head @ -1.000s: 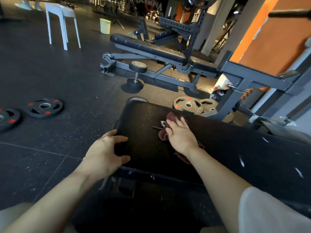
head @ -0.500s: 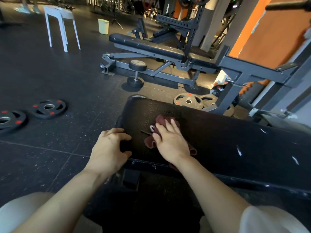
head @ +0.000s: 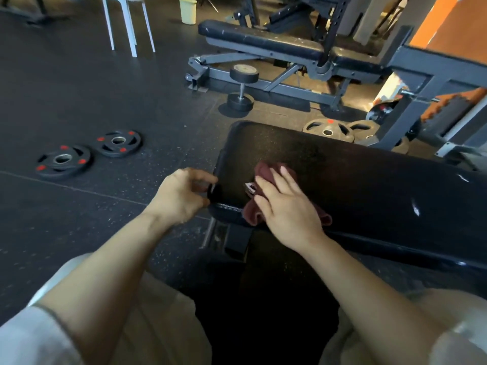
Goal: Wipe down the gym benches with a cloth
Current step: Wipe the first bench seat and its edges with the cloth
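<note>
A black padded bench (head: 355, 180) runs from the centre to the right edge in front of me. A dark red cloth (head: 266, 169) with a small white tag lies near the bench's left end, hanging a little over the near edge. My right hand (head: 287, 206) lies flat on the cloth with straight fingers, pressing it to the pad. My left hand (head: 179, 196) grips the bench's near left corner, fingers curled round the edge. A second black bench (head: 263, 40) stands farther back on a grey frame.
Two black weight plates with red marks (head: 89, 151) lie on the rubber floor at left. A dumbbell (head: 241, 88) stands on end by the far bench. More plates (head: 329, 130) and a grey rack frame (head: 421, 83) sit at right. White chair legs (head: 129, 27) and a pale bin (head: 187, 10) are behind.
My right hand has dragged the cloth toward the bench's near edge. My left hand stays at the left corner, and my view has tilted downward.
</note>
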Tool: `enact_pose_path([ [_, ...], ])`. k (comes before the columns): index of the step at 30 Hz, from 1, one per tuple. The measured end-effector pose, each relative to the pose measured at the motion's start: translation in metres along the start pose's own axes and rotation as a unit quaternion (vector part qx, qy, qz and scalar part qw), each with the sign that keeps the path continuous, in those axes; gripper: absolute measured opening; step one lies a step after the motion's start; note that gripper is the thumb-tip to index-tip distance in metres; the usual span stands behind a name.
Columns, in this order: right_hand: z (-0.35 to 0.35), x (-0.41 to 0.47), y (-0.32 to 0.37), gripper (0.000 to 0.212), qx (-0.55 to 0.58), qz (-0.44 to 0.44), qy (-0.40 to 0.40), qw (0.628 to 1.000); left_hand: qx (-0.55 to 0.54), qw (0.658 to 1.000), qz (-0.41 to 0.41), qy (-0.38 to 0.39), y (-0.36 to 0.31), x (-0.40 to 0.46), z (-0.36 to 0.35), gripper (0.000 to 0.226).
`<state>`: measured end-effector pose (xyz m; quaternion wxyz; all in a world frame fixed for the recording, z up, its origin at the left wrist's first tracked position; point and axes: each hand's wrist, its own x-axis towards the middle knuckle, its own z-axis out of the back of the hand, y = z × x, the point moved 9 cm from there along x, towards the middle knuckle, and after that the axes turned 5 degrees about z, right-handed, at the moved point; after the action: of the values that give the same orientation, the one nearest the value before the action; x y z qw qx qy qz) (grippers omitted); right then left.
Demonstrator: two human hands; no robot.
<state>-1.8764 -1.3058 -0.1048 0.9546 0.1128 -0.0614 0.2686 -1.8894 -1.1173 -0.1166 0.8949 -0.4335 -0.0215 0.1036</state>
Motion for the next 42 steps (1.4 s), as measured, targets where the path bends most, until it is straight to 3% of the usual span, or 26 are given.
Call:
enact_pose_path([
  [5,-0.019,0.029,0.068,0.053,-0.027,0.114,0.008,0.993,-0.022,0.999,0.007,-0.036,-0.002,-0.006,0.007,0.036],
  [10,-0.011,0.005,0.042,0.064,-0.01,0.161,0.028,0.987,-0.045,0.999,0.025,-0.016,0.004,-0.01,0.003,0.039],
  [14,0.0,-0.016,0.016,0.066,-0.003,0.13,-0.026,0.991,-0.034,0.999,0.034,-0.01,0.005,-0.01,0.003,0.043],
  [19,-0.014,0.007,0.05,0.067,-0.043,0.085,-0.046,0.994,-0.031,0.999,0.039,-0.015,0.003,-0.011,0.005,0.04],
  [24,-0.02,0.02,0.067,0.063,-0.031,0.116,-0.056,0.991,-0.039,0.998,0.04,-0.032,0.004,-0.012,0.003,0.035],
  [28,-0.004,-0.003,0.033,0.061,-0.025,0.168,-0.061,0.984,0.019,0.998,0.004,-0.054,-0.003,-0.011,-0.003,0.029],
  [32,0.004,-0.019,0.006,0.06,0.003,0.146,-0.073,0.987,0.107,0.989,-0.047,-0.089,-0.012,-0.015,-0.005,0.041],
  [35,-0.004,-0.011,0.011,0.059,0.006,0.101,-0.075,0.992,0.127,0.985,-0.073,-0.09,-0.024,-0.019,-0.013,0.049],
  [42,0.002,-0.025,-0.01,0.058,-0.012,0.13,-0.08,0.988,0.146,0.979,-0.121,-0.077,-0.039,-0.024,-0.025,0.052],
])
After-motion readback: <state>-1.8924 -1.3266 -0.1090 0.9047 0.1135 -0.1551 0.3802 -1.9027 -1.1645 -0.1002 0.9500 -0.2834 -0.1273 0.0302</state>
